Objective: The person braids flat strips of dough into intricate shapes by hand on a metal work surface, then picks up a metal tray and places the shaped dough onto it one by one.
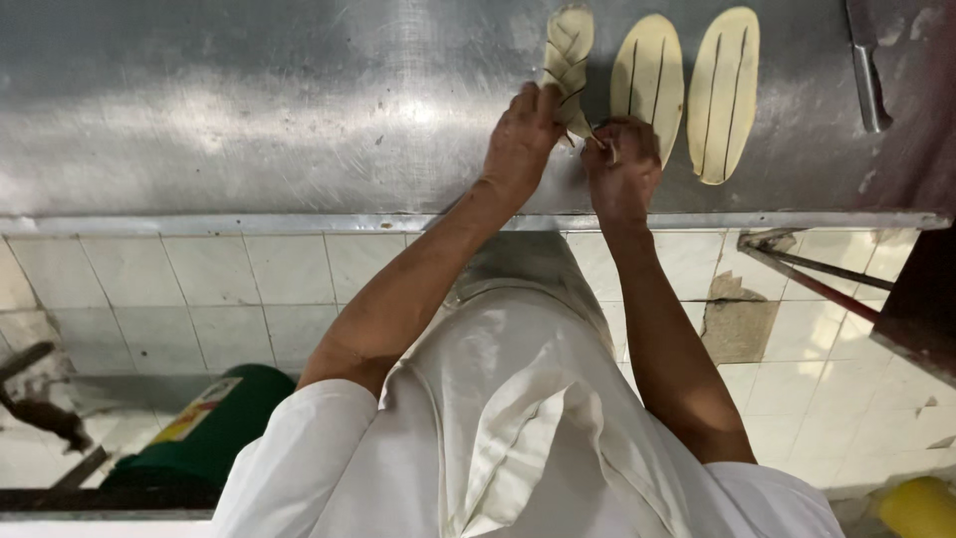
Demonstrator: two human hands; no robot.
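Three pale oval dough pieces lie side by side on a steel worktable (249, 110). The left dough piece (568, 50) has several slanted cuts. My left hand (520, 134) presses on its near end. My right hand (622, 164) is closed around a small blade-like tool at that same end; the tool itself is mostly hidden by my fingers. The middle dough piece (649, 75) and the right dough piece (725, 90) each carry two long lengthwise slits and lie just beyond my right hand.
A knife-like metal tool (868, 75) rests at the table's right end. Below the table edge is a white tiled floor (199, 279) with a broken patch (739, 324). A green container (214, 428) stands at lower left, a yellow object (921, 508) at lower right.
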